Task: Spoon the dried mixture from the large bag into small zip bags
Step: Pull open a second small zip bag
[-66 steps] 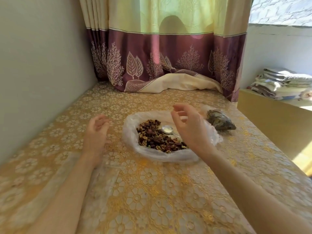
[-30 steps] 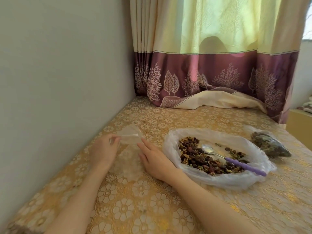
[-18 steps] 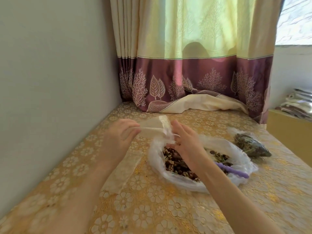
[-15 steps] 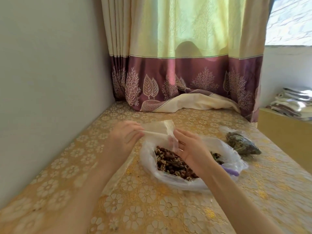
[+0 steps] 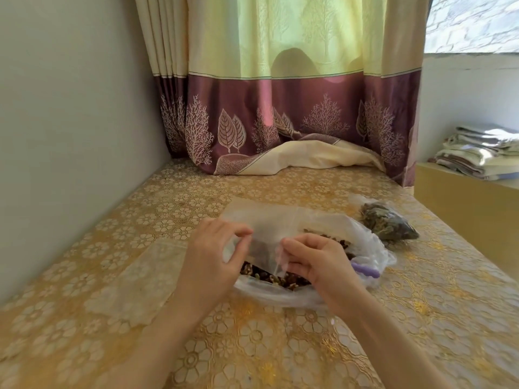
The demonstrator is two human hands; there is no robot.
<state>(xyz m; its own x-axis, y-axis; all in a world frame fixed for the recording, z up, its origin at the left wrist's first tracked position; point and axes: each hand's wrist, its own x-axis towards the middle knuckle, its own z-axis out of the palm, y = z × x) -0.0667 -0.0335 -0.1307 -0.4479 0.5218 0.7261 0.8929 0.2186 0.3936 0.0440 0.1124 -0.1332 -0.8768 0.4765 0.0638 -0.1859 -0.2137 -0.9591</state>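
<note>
Small zip bag point(image 5: 269, 234): clear, held above the large bag point(image 5: 373, 248), your left hand point(image 5: 213, 256) pinching its left edge, your right hand point(image 5: 317, 259) gripping its near right part, both grips narrow. Large bag: open on the gold floral worktop point(image 5: 252, 346), dried mixture point(image 5: 269, 276) inside, purple spoon handle point(image 5: 365, 270) at right. Filled bag point(image 5: 387, 223): far right. Flat empty bags point(image 5: 134, 284): left.

A home room: patterned curtain point(image 5: 280, 108) over a window, gold floral tablecloth point(image 5: 252, 346), folded linens point(image 5: 480, 153) stacked nearby.
</note>
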